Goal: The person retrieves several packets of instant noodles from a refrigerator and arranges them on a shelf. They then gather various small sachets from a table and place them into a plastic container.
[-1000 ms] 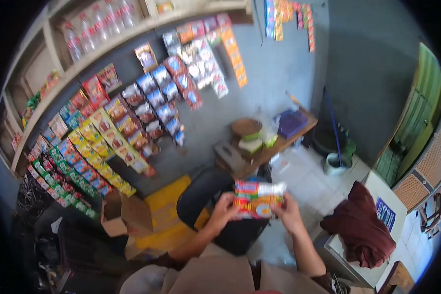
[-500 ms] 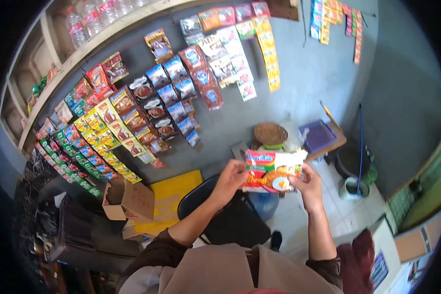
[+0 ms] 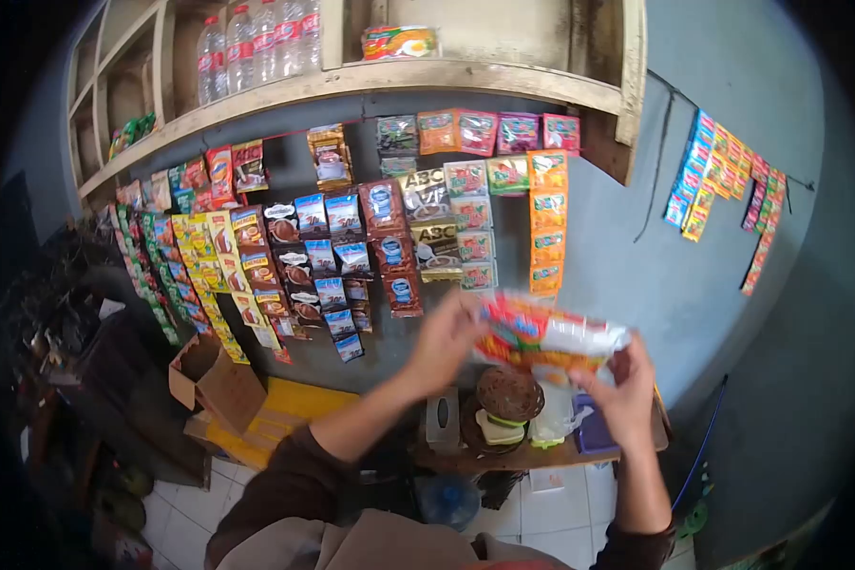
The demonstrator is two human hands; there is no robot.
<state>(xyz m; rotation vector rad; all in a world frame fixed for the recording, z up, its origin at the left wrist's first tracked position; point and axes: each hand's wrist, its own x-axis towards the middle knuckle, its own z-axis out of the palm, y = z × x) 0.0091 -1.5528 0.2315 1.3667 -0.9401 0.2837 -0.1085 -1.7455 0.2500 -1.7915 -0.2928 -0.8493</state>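
A packet of instant noodles, red and white with a food picture, is held up in front of the wall and slightly blurred. My left hand pinches its left end. My right hand grips the lower right end, thumb towards me. A similar noodle packet lies on the wooden shelf above. Strips of drink sachets hang on the wall just behind and left of my hands.
Plastic water bottles stand on the shelf's left part. Below are an open cardboard box, a yellow surface, and a wooden table with a woven basket and purple tray. More sachets hang at right.
My view has tilted up, bringing the shelf and its noodle packet into sight. Both hands have raised the held packet towards the wall, and it has tipped, showing more of its upper edge.
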